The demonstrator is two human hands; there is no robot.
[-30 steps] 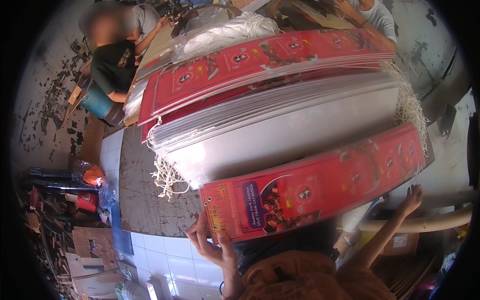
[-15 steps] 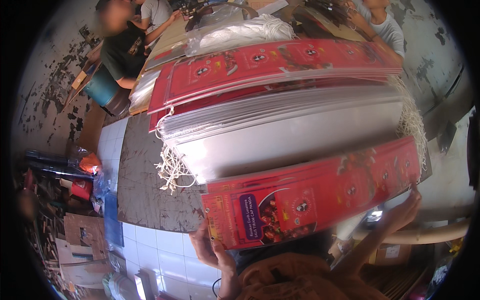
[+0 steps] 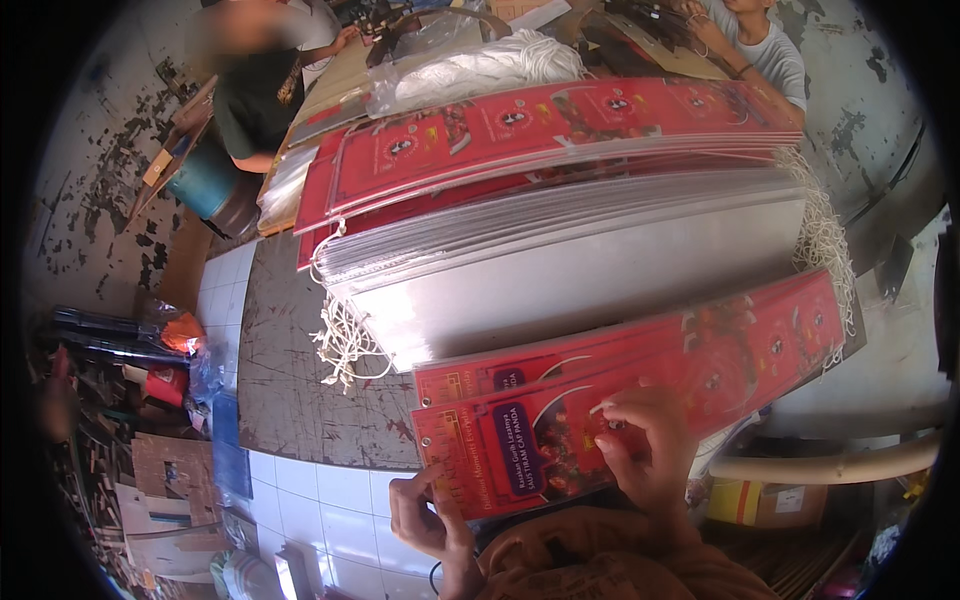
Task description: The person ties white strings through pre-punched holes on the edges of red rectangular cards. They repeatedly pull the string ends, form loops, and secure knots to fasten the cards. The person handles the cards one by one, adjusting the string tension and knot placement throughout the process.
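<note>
Two long red printed plastic signs (image 3: 560, 375) overlap at the near table edge, food pictures facing up. The nearer red sign (image 3: 470, 470) has a metal eyelet at its left corner. My left hand (image 3: 432, 512) pinches that sign's lower left edge, thumb on top. Over its middle, my right hand (image 3: 650, 440) is closed, with a short white cord end (image 3: 600, 408) showing at its fingertips. Behind them, a thick stack of signs (image 3: 590, 265) lies with pale backs up, and knotted white cords (image 3: 345, 345) hang off both its ends.
More red signs (image 3: 560, 125) lie face up beyond the stack. A bundle of white cord (image 3: 490, 70) in clear plastic is behind them. Two people (image 3: 260, 100) (image 3: 755, 50) sit at the far side. A blue drum (image 3: 205, 185) stands left; cardboard scraps (image 3: 165, 480) lie lower left.
My right hand has come from the sign's right end to above its middle, now with a cord end at its fingers. The nearer sign has slid toward me, exposing another beneath.
</note>
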